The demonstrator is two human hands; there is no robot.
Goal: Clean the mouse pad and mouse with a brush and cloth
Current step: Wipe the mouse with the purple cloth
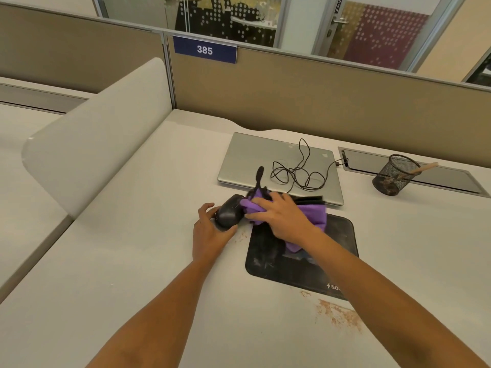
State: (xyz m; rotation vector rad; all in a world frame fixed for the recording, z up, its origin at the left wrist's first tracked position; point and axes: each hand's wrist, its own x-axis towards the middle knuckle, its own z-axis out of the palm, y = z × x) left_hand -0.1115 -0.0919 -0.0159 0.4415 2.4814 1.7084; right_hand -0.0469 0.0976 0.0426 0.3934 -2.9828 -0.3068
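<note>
Divider: a rounded off-white partition panel [98, 134] stands at the far left of the pale grey desk [132, 261].
Left hand: the left hand [210, 235] lies on the desk and cups the black computer mouse [229, 212] from the left and the near side; its fingers [204, 209] are curled around the mouse body, thumb on the near edge.
Mouse: it sits on the desk just left of the black rectangular mouse pad [303, 261], not on it; its right end touches the cloth.
Cloth: a purple soft cloth [313, 213] is bunched under the right hand [281, 217] and pressed against the right side of the mouse; the rest hangs over the far-left part of the mouse pad.
Right hand: the fingers [256, 207] are closed down on the cloth and point left toward the mouse.
Brush: a black brush [259, 179] stands out from behind the cloth, handle pointing away; black bristles show right of the hand. I cannot tell if the hand holds it.
Mouse pad: it lies flat, with pale dusty marks on the surface, partly covered by the right forearm.
Stains: brownish spots [337, 314] are on the desk near the pad's front edge.
Laptop: a closed silver laptop [249, 160] lies behind the hands, with a tangled black cable [300, 171] on its lid.
Pen holder: a black mesh cup [396, 175] stands at the far right, well apart.
</note>
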